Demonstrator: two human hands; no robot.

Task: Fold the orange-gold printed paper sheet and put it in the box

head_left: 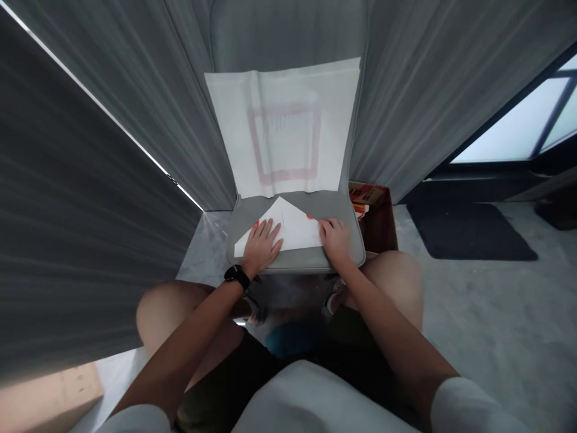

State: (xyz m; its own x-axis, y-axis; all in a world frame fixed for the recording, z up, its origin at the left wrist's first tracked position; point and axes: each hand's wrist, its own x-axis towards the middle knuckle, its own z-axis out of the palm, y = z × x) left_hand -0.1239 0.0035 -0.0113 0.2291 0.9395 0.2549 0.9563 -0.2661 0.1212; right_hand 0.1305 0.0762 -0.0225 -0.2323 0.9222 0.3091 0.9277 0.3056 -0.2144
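Observation:
A white sheet of paper (pixel 295 227) with folded, slanting edges and small orange-red marks lies on the grey chair seat (pixel 300 260), its peak pointing away from me. My left hand (pixel 261 246) rests flat on the paper's left part, fingers spread. At the paper's right end, my right hand (pixel 336 240) has its fingers curled together on the edge, thumb side against the paper. Its fingertips are partly hidden. Behind, a large white sheet (pixel 286 144) with a faint pink square outline leans against the chair's backrest (pixel 288 36).
An open red-brown cardboard box (pixel 381 225) with printed items stands on the floor right of the chair. Grey curtains (pixel 406 78) hang around. A dark mat (pixel 469 231) lies farther right, and a light wooden block (pixel 54 397) sits at lower left.

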